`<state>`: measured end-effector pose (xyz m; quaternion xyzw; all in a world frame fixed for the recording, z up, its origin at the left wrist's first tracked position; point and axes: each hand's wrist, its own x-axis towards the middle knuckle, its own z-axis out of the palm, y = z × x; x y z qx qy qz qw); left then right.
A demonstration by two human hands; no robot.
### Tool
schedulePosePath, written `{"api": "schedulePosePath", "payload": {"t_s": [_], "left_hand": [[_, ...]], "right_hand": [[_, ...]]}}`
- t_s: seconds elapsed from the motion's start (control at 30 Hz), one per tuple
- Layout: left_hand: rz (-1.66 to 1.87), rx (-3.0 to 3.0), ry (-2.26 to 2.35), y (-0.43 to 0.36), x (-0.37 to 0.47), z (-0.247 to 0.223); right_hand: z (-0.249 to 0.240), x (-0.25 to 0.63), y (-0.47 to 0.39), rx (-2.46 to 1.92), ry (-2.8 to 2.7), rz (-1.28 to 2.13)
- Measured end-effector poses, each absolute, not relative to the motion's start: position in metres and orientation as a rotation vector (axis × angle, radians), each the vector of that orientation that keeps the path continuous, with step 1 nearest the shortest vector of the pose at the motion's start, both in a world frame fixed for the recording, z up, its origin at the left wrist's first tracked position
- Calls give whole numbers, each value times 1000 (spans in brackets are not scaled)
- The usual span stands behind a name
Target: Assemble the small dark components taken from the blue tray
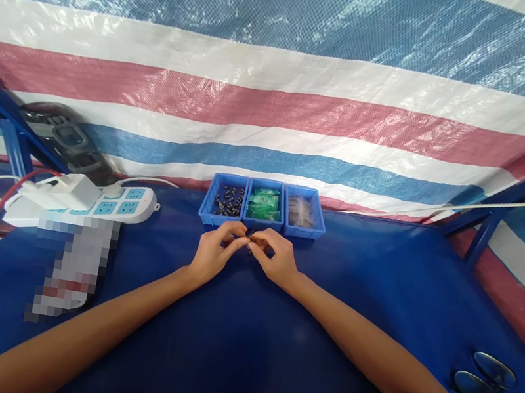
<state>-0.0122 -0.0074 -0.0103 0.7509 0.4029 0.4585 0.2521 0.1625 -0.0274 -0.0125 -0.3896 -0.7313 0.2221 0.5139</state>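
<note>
My left hand (214, 252) and my right hand (277, 258) meet just in front of three small blue bins, fingertips pinched together. Something small and dark is between the fingertips, too tiny and covered to name. Loose small dark metallic parts (228, 206) lie in the left bin (213, 219). The middle bin (262, 223) holds green plastic packets (264, 203). In the right bin (302, 233) are clear plastic bags (300, 212) with brownish contents.
A white power strip (144, 206) with plugged-in adapters (76, 192) and cables stands on the left of the blue table (228, 350). Near it lies a blurred-out packet (74, 266). Glasses (482, 384) rest at the right edge. Striped sheeting (276, 109) hangs behind.
</note>
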Motion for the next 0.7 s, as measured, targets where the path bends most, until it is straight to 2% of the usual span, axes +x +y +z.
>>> {"api": "schedulePosePath", "payload": {"t_s": [0.23, 0.7], "left_hand": [[1203, 2144, 1069, -10, -9, -2], [1230, 2123, 1093, -14, -10, 1]], "right_hand": [[-13, 165, -28, -1002, -1692, 653], [-9, 163, -27, -1018, -1759, 548]]}}
